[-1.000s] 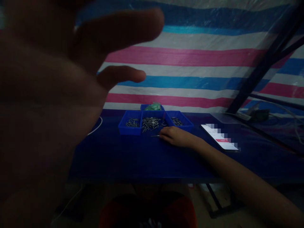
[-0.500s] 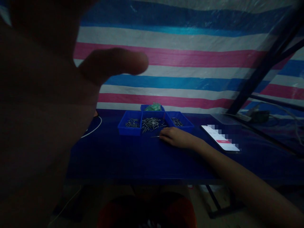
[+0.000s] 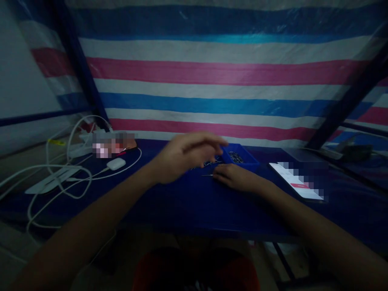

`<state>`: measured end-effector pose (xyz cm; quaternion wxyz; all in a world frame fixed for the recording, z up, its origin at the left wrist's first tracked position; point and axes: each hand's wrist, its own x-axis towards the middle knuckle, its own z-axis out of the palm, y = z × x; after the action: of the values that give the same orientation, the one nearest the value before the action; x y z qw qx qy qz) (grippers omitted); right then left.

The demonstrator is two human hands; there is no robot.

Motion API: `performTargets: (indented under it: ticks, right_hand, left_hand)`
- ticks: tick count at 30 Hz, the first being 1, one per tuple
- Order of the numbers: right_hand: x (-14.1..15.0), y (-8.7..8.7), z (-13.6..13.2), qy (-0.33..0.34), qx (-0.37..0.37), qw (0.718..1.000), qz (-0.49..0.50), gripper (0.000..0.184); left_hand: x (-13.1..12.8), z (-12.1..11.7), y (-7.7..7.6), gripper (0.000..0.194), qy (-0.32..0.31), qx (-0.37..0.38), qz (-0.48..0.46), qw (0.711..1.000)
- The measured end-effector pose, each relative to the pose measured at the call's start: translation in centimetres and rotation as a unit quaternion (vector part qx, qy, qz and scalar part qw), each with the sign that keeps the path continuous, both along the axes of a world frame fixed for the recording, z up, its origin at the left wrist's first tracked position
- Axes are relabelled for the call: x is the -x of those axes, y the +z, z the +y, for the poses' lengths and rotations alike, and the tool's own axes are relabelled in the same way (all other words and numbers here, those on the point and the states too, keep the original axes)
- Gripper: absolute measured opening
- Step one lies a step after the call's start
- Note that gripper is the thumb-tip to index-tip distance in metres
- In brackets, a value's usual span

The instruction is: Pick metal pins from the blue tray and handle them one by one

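Two bare hands are showing in the head view, working above a smooth blue table [image 3: 188,210] with a dull sheen. The left hand [image 3: 182,159] is hovering over the middle, slightly blurred; its fingers are bending loosely and standing apart from the thumb, a fairly wide grip with nothing visible in it. The right hand [image 3: 233,176] is resting low on the table, its fingertips closing narrowly on a pin [image 3: 207,175], a thin, straight metal sliver that is pointing left along the surface.

Behind the right hand, a blue tray [image 3: 246,153] is standing with sloping, plastic-looking walls and is holding a heap of slender metal pins [image 3: 235,157]. More loose pins [image 3: 209,163] are lying just left of it, partly hidden by the left hand.

On the right, a flat phone [image 3: 295,180] is lying with its screen lit and partly pixelated. On the left, white cables [image 3: 60,165] are looping in round coils about a pale slab [image 3: 51,182], and a rounded white block [image 3: 116,163] is lying beside them. At the back, a glossy, creased sheet [image 3: 212,74] in pink, white and blue stripes is hanging between slanting dark posts [image 3: 79,60].
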<state>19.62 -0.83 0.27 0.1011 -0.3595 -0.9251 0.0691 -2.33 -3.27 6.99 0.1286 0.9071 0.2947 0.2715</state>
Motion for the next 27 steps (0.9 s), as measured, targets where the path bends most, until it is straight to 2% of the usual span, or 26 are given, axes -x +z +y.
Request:
performTargets:
  ticks: [2, 3, 5, 7, 9, 12, 16, 20, 27]
  right_hand:
    - [0.0, -0.1, 0.1, 0.005, -0.001, 1.0, 0.006, 0.019]
    - [0.0, -0.2, 0.2, 0.006, -0.005, 1.0, 0.006, 0.018]
    - [-0.1, -0.3, 0.3, 0.004, -0.014, 1.0, 0.003, 0.018]
    - [-0.1, -0.3, 0.3, 0.002, -0.016, 1.0, -0.001, 0.019]
    - [-0.1, -0.3, 0.2, 0.0, -0.01, 1.0, -0.001, 0.019]
    - [0.0, -0.2, 0.2, -0.001, 0.006, 1.0, 0.003, 0.019]
    - [0.0, -0.3, 0.4, 0.001, 0.015, 1.0, 0.003, 0.018]
    - [-0.1, -0.3, 0.5, -0.001, 0.013, 1.0, 0.0, 0.019]
    - [0.0, -0.1, 0.2, -0.008, 0.011, 1.0, -0.008, 0.02]
  left_hand:
    - [-1.4, 1.1, -2.1, 0.026, -0.035, -0.04, 0.096, 0.994]
    - [-2.0, 1.8, -3.4, 0.024, -0.028, -0.082, 0.165, 0.982]
    - [-2.9, 3.1, -6.0, 0.023, 0.008, -0.12, 0.267, 0.956]
    - [-3.2, 4.0, -7.8, 0.024, 0.045, -0.144, 0.297, 0.943]
    - [-3.0, 4.3, -8.6, 0.025, 0.07, -0.143, 0.294, 0.942]
    - [-2.4, 4.3, -8.7, 0.026, 0.081, -0.12, 0.26, 0.955]
    - [-2.0, 4.3, -8.5, 0.03, 0.029, -0.069, 0.242, 0.967]
    - [-2.0, 4.3, -8.4, 0.029, 0.0, -0.061, 0.235, 0.97]
    - [-2.0, 4.1, -8.2, 0.027, 0.025, -0.051, 0.244, 0.968]
